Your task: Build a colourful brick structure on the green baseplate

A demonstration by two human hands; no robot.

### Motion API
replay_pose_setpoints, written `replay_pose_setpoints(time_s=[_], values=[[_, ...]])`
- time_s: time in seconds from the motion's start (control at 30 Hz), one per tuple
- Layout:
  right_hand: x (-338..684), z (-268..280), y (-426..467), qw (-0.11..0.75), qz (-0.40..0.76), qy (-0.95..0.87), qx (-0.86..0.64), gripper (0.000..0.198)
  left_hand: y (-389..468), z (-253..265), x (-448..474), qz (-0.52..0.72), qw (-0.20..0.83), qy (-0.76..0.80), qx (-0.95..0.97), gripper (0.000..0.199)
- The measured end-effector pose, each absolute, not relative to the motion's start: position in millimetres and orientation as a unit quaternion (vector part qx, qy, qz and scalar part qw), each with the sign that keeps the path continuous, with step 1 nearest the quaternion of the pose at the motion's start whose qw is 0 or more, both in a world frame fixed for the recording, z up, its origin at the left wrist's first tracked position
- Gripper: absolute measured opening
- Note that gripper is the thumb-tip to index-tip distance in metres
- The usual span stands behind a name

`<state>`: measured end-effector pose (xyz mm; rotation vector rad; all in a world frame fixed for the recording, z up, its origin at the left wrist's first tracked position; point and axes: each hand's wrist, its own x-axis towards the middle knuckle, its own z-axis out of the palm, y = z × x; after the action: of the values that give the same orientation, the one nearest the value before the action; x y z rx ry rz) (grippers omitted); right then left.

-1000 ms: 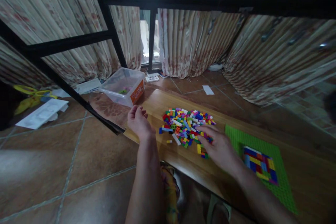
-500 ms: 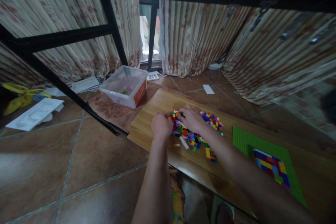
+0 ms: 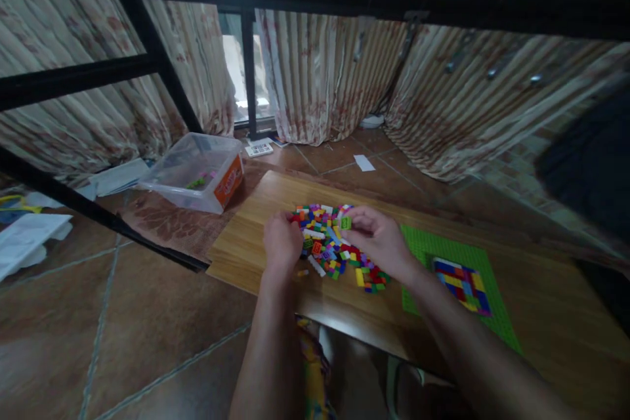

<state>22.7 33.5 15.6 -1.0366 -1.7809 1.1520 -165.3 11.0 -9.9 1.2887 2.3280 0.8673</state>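
Note:
A loose pile of small colourful toy bricks (image 3: pixel 327 252) is spread on the wooden table (image 3: pixel 246 243). My right hand (image 3: pixel 377 236) is above the pile's right side, pinching a lime green brick (image 3: pixel 346 222) between thumb and fingers. At the left edge of the pile is my left hand (image 3: pixel 284 243), its fingers curled in; a bit of red shows by the fingertips, but whether it is held I cannot tell. A green baseplate (image 3: pixel 418 246) lies to the right, bearing a flat patchwork of joined bricks (image 3: pixel 462 285). My right forearm passes over the baseplate's near corner.
A clear plastic box (image 3: pixel 197 170) with a few bricks in it stands beyond the table's left end, on a brown mat (image 3: pixel 162 226). Black metal bars (image 3: pixel 162 72) cross the view before striped curtains (image 3: pixel 319 79). A dark shape (image 3: pixel 585 151) is at right.
My right hand has risen out of the pile with the lime green brick in its fingers. My left hand stays by the pile's left edge. The view has turned to the right.

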Motion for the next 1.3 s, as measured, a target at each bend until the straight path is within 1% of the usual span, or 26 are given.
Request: replay_pose_setpoints(time_s=[0.07,0.17,0.23,0.3,0.4,0.5,0.77,0.87,0.97,1.17,1.23,1.3], values=[[51,21,22,0.428,0.476,-0.639,-0.427,0.022,11,-3,-156,0.34,0.163,0.807,0.454,0.023],[106,25,12,0.518,0.476,-0.533,-0.47,0.027,12,3,-129,0.412,0.177,0.753,0.482,0.022],[148,24,9,0.582,0.488,-0.44,-0.48,0.026,11,3,-101,0.457,0.217,0.688,0.52,0.022],[189,19,7,0.62,0.5,-0.364,-0.482,0.022,8,2,-67,0.476,0.272,0.621,0.561,0.024],[235,9,6,0.635,0.513,-0.319,-0.482,0.016,3,-2,-17,0.445,0.338,0.547,0.623,0.025],[256,1,8,0.646,0.51,-0.304,-0.479,0.017,1,-7,17,0.403,0.344,0.53,0.662,0.024],[254,2,12,0.617,0.569,-0.285,-0.463,0.017,9,-21,39,0.364,0.301,0.545,0.693,0.025],[247,-5,12,0.597,0.563,-0.312,-0.479,0.023,11,-24,39,0.352,0.296,0.551,0.697,0.025],[240,-15,12,0.563,0.503,-0.383,-0.532,0.028,14,-24,38,0.341,0.297,0.554,0.699,0.024],[231,-19,7,0.45,0.295,-0.541,-0.647,0.02,23,-24,39,0.338,0.322,0.541,0.699,0.025],[229,-16,7,0.427,0.261,-0.558,-0.663,0.02,24,-23,41,0.342,0.332,0.533,0.7,0.024],[228,-14,6,0.412,0.25,-0.566,-0.669,0.02,24,-22,44,0.341,0.333,0.528,0.703,0.023]])
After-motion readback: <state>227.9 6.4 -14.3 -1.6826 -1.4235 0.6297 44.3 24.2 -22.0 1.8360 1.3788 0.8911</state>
